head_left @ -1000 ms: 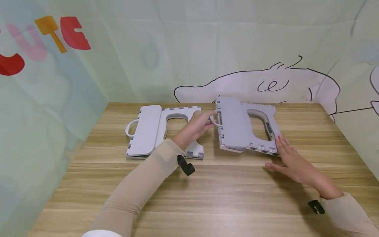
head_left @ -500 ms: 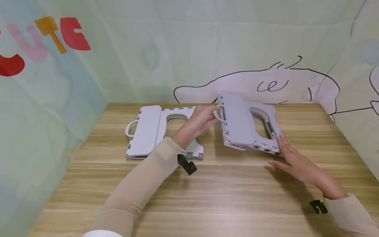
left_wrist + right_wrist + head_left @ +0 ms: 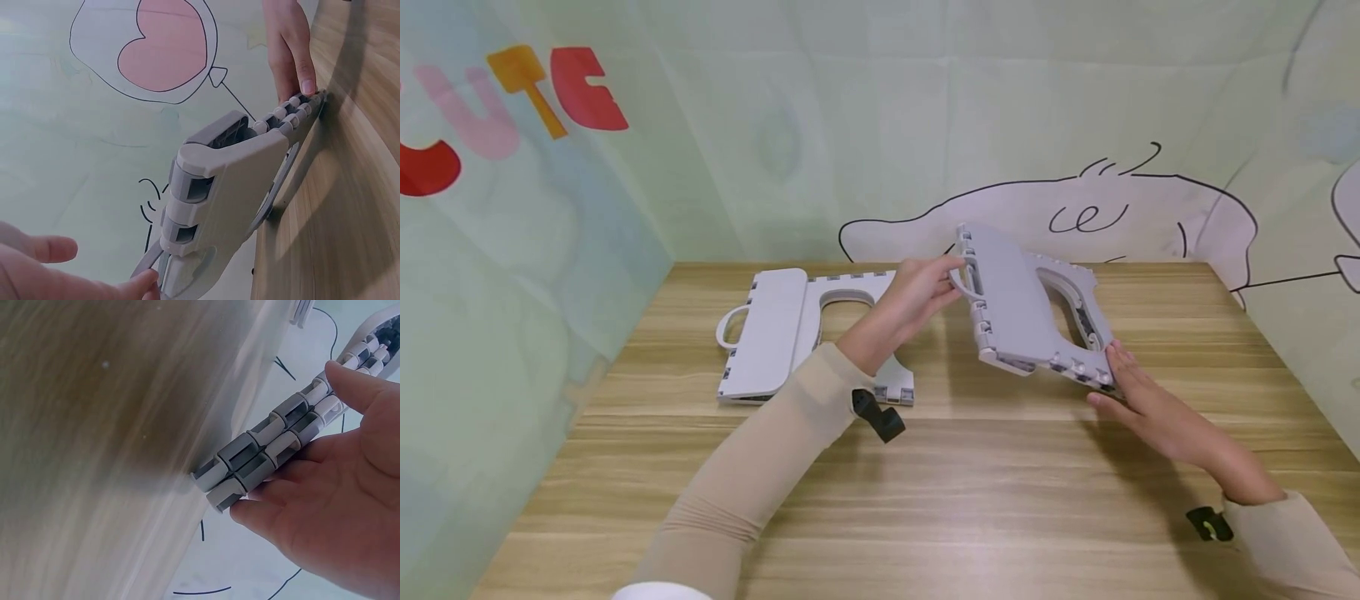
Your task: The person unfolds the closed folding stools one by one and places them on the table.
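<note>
My left hand (image 3: 906, 302) grips the small loop handle (image 3: 967, 287) of a grey folding step stool (image 3: 1018, 300), folded flat. Its handle side is lifted and the stool leans, with its right end down by the wooden table. Straight fingers of my right hand (image 3: 1168, 429) touch that right end at the near corner, thumb apart from them. In the right wrist view, the hinged edge of the stool (image 3: 275, 434) runs beside the right palm. A second, whiter folded step stool (image 3: 771, 333) lies flat at left, partly hidden behind my left hand and forearm.
The wooden table (image 3: 985, 500) runs back to a printed cloth backdrop (image 3: 760, 150) along its far and left sides. Black straps sit on both wrists. A white rounded thing (image 3: 658, 592) shows at the bottom edge.
The left hand has raised the handle side of the grey stool higher and shifted it slightly right, so it tilts more steeply. The right hand stays at its right end. The white stool has not moved.
</note>
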Tool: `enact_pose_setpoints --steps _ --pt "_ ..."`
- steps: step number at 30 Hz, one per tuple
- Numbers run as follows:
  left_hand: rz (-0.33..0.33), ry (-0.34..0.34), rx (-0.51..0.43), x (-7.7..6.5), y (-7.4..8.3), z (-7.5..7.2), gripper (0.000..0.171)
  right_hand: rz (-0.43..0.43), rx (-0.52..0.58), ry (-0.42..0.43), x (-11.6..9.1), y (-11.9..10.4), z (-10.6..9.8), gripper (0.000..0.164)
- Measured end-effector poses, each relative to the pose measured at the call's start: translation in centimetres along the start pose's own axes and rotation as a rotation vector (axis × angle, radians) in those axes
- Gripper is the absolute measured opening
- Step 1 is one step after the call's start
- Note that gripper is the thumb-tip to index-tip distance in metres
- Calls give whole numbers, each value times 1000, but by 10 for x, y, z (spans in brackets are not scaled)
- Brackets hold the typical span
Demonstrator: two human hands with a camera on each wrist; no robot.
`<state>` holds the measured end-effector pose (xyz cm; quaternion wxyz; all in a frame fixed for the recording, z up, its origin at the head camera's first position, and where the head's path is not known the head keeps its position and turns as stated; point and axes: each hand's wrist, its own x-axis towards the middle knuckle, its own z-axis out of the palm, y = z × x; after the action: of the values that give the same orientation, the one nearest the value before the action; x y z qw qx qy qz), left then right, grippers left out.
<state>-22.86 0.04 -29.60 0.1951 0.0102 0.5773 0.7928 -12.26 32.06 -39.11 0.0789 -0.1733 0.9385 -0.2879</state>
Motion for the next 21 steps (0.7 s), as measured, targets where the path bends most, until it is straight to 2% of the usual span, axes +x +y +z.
enact_pose_setpoints --steps 7,21 --pt "43 -2 -66 -1 5 11 41 -7 20 0 -1 1 -3 84" --pt "88 2 -60 0 12 31 37 -45 133 32 -3 8 -7 73"
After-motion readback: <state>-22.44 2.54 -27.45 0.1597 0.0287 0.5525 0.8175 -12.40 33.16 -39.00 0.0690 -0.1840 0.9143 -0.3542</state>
